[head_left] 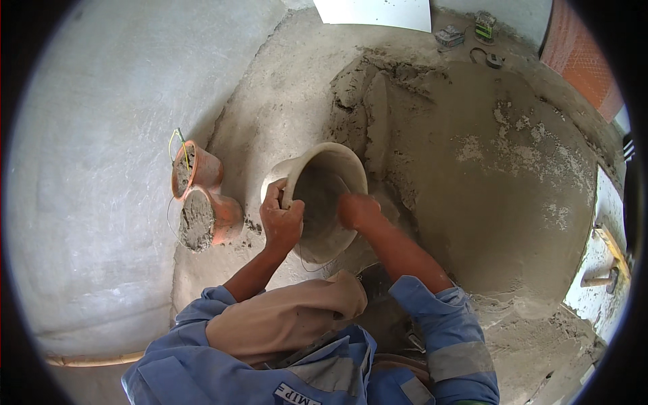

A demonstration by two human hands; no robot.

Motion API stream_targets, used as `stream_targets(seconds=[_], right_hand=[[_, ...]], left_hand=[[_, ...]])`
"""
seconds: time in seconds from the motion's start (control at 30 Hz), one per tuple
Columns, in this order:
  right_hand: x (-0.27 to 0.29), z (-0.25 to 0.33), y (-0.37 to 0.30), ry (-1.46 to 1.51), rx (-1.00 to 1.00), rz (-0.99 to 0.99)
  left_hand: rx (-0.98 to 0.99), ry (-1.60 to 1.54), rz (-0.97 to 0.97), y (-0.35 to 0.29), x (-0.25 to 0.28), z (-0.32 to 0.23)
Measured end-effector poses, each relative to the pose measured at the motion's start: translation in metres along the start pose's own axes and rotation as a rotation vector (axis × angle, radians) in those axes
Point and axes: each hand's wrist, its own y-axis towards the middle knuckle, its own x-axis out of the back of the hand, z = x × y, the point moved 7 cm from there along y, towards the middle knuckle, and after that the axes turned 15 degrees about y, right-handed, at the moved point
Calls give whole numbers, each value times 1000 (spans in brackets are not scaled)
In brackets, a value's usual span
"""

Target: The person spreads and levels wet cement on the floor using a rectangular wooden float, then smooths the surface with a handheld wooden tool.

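A pale, mortar-stained bucket (pixel 337 158) is tilted in front of me, its mouth facing me. My left hand (pixel 282 217) clasps its rim at the left side, the thumb over the edge and fingers outside. Closed into a fist, my right hand (pixel 358 210) is at the right part of the bucket's mouth. What that fist holds, if anything, is hidden. The inside of the bucket is dark and grey, and I cannot make out how much is in it. A thin wire handle (pixel 312 270) hangs below the bucket's near edge.
Two orange buckets (pixel 226 219) filled with grey mortar stand by the left wall. Wet mortar (pixel 486 202) spreads over the floor at the right, with a rough heap (pixel 378 101) beyond. A white board (pixel 601 270) with a yellow-edged tool lies far right; small tools (pixel 484 30) sit at the back.
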Motion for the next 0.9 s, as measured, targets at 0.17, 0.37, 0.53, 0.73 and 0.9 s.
stream_targets(seconds=[0.17,0.37,0.53,0.73,0.9], right_hand=[[-56,-34,-1,111,-86,533],[-65,-44,-44,687,-271,463],[-67,-53,-55,634,-271,276],[-25,2,-47,471,-117,58],[-38,6,-42,854,-278,243]], left_hand=[[-77,-115,34,-2,-10,-4],[-23,-179,62,18,-7,-2],[28,-165,81,37,-7,-2],[67,-198,103,54,-1,1],[89,-216,105,64,11,20]])
